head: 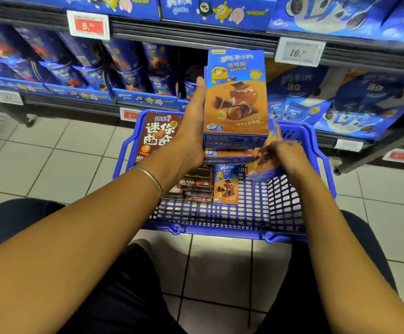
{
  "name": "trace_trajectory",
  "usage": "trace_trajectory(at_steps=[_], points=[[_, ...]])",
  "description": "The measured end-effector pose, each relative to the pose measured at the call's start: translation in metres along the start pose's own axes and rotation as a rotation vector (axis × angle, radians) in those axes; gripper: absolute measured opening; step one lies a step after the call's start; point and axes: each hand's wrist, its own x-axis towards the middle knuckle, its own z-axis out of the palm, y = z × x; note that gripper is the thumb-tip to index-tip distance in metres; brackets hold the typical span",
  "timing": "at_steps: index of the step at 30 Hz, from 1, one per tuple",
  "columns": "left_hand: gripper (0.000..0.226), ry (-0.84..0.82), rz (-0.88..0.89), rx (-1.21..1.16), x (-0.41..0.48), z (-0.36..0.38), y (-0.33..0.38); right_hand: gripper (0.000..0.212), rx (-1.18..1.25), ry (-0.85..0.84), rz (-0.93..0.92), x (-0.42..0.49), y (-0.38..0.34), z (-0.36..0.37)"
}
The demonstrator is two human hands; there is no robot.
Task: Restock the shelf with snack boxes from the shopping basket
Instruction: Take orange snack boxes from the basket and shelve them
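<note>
Snack boxes (236, 97) stacked upright in left hand (192, 131) fingers.

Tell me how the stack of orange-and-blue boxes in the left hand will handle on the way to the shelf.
Probably stiff: the stack of boxes keeps flat faces and sharp corners. Likely light, since the left hand alone holds several. The boxes sit offset at the bottom, so one may slide out; the right hand grips another box.
</note>
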Motion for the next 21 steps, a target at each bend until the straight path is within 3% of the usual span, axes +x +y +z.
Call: trace_trajectory(at_steps=[5,11,16,21], points=[[0.073,-0.104,-0.012,-0.099,0.006,-0.008,-0.004,0.013,0.358,-0.044,-0.157,-0.031,-0.071,-0.037],[0.069,-0.122,0.011,-0.112,0.011,-0.006,-0.004,0.019,0.617,-0.113,-0.297,-0.08,-0.127,-0.051],[0.073,-0.139,-0.011,-0.125,0.008,0.001,-0.004,0.016,0.615,-0.238,-0.354,-0.101,-0.137,-0.039],[0.073,-0.146,-0.047,-0.114,0.005,0.009,-0.005,0.021,0.451,-0.187,-0.413,-0.102,-0.131,-0.008]])
